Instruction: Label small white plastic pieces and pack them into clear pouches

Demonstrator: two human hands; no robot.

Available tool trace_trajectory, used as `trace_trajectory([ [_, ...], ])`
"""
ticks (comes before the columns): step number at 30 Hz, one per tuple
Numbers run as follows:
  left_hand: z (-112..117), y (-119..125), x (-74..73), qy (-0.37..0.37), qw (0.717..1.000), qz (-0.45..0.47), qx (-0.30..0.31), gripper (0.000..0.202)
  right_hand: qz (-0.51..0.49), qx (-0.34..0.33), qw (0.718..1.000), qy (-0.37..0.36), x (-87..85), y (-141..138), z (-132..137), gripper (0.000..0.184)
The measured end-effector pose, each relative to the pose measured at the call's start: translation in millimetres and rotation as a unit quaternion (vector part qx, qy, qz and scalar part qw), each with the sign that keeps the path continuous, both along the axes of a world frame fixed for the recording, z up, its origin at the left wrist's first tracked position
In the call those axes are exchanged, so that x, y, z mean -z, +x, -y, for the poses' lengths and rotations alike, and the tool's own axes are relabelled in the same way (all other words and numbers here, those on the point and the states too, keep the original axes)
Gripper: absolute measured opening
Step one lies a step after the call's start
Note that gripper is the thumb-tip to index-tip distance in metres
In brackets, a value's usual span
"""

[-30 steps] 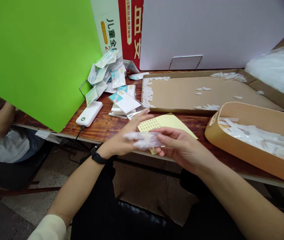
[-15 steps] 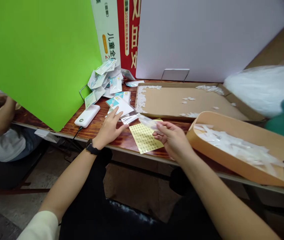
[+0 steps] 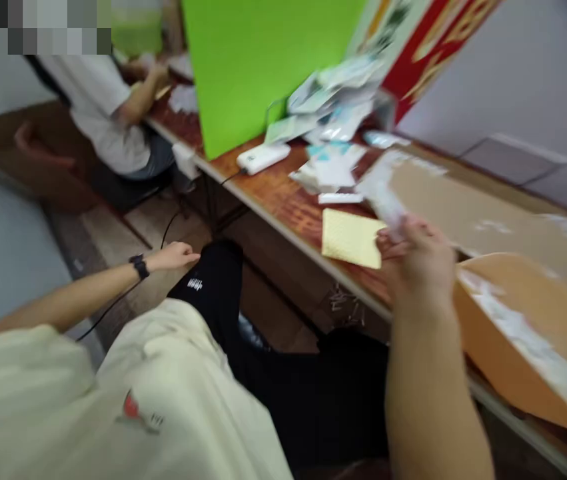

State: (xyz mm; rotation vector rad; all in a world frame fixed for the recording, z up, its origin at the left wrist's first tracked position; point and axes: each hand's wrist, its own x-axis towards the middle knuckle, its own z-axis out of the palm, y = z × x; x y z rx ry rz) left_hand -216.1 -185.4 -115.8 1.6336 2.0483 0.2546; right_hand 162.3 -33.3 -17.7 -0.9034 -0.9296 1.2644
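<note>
Yellow paper sheet (image 3: 350, 238) catches my eye first, lying flat on the red-brown varnished wooden table (image 3: 283, 200). The right hand (image 3: 416, 263) is just beside it, off its right edge. Has that hand got hold of anything?

Its fingers curl inward, about half closed. A smear of whitish translucent plastic (image 3: 380, 200) shows at 11 o'clock from the hand, close above the fingers. The view is too blurred for me to tell whether the plastic is pinched or lying behind the hand, at the tray's edge.

What about the left hand (image 3: 176, 257)?

Well away from the table, at 8 o'clock from the right hand, just beside the black trouser knee (image 3: 213, 280). Its fingers stretch out loosely, open, with nothing in them. A black wristwatch (image 3: 139, 267) sits on that wrist.

And around the right hand?

At 4 o'clock, a tan oval tray (image 3: 488, 340) holds a mass of white plastic pieces (image 3: 523, 340). A flat brown cardboard tray (image 3: 483, 213) sits at 1 o'clock, and a white power bank (image 3: 262, 159) at 10 o'clock, beyond the sheet, near a heap of printed packets (image 3: 336, 100) against a bright green board (image 3: 268, 67).

Anyone else?

Yes, at the table's far end, a seated person in a white T-shirt (image 3: 103, 113), with one hand up on the tabletop.
</note>
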Motion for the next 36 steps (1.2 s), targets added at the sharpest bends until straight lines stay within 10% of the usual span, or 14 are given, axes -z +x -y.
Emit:
trace_trajectory([
  [6,25.1,5.1,83.9,-0.075,0.992,0.036,-0.094,0.042,0.048,-0.007,0.999,0.002,9.7,-4.7,1.0,0.016],
  [13,-15.4,3.7,87.5,-0.105,0.993,-0.023,-0.043,0.034,0.032,0.059,0.996,-0.058,-1.0,-12.1,10.1,0.021],
  [18,-50.0,-7.0,65.5,-0.124,0.988,-0.09,0.014,0.031,0.003,0.067,0.996,-0.063,-3.9,-0.5,7.3,0.013],
  [23,-61.9,-0.3,9.7,-0.041,0.984,-0.157,0.073,0.034,-0.021,0.093,0.994,-0.052,-2.5,20.9,-0.1,0.009],
  [28,-88.0,62.5,-57.0,0.158,0.959,-0.208,0.114,0.039,-0.023,0.119,0.992,-0.04,2.7,28.1,-9.2,0.012],
  [30,-116.4,98.4,-73.4,0.284,0.908,-0.241,0.193,0.039,-0.012,0.113,0.993,-0.039,6.2,26.7,-12.5,0.014],
  [36,-217.0,173.3,-76.7,0.401,0.854,-0.146,0.298,0.039,0.019,0.097,0.994,-0.052,14.8,16.2,-17.2,0.014],
])
